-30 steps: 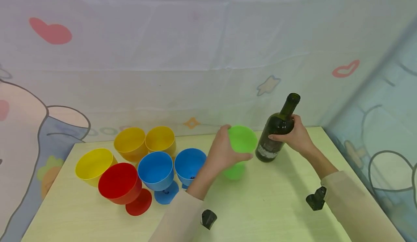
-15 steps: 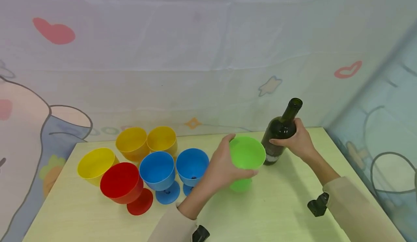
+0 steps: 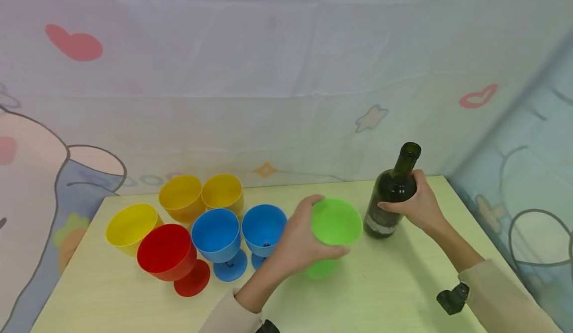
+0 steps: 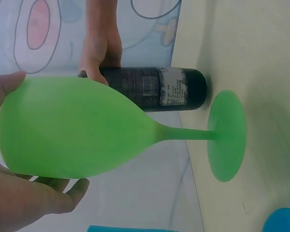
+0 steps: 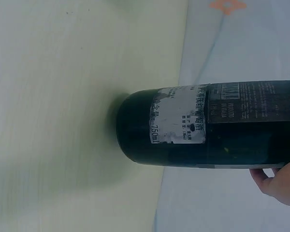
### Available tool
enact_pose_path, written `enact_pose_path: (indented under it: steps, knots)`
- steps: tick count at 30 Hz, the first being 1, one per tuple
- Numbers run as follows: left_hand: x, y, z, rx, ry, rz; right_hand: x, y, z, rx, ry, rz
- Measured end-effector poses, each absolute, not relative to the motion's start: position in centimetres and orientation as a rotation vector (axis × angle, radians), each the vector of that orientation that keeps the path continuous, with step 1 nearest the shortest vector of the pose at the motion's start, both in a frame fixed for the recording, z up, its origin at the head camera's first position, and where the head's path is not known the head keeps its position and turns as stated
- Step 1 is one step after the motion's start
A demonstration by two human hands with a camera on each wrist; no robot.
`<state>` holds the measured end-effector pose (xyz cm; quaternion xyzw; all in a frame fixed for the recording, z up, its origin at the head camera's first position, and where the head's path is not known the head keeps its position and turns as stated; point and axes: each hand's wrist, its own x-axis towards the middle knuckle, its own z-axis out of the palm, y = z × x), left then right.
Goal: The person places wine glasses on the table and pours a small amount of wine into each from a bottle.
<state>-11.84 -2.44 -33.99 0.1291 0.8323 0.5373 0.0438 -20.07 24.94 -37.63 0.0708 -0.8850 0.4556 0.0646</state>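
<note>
Left hand (image 3: 302,238) curls round the green goblet (image 3: 336,222), blue goblets (image 3: 216,236) standing left of it; to its right, across a gap, right hand (image 3: 417,202) grips the dark bottle (image 3: 388,193) (tabletop (image 3: 447,198) edge farther right).

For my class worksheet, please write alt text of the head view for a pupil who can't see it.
A person's left hand grips a green goblet while their right hand holds a dark bottle. On the pale table to the left are three yellow cups, two blue goblets and one red goblet.
</note>
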Motion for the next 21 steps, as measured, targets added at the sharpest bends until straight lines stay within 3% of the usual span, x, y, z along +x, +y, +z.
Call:
enact_pose_path:
  steps: [7, 21]
  knots:
    - [-11.7, -2.8, -34.2, 0.382, 2.523, 1.689, -18.2, 25.2, -35.9, 0.255, -2.694, 1.222]
    - [-11.5, -3.3, -34.5, 0.395, 2.531, 1.690, -14.5, 23.6, -34.1, 0.608, -2.574, 0.826]
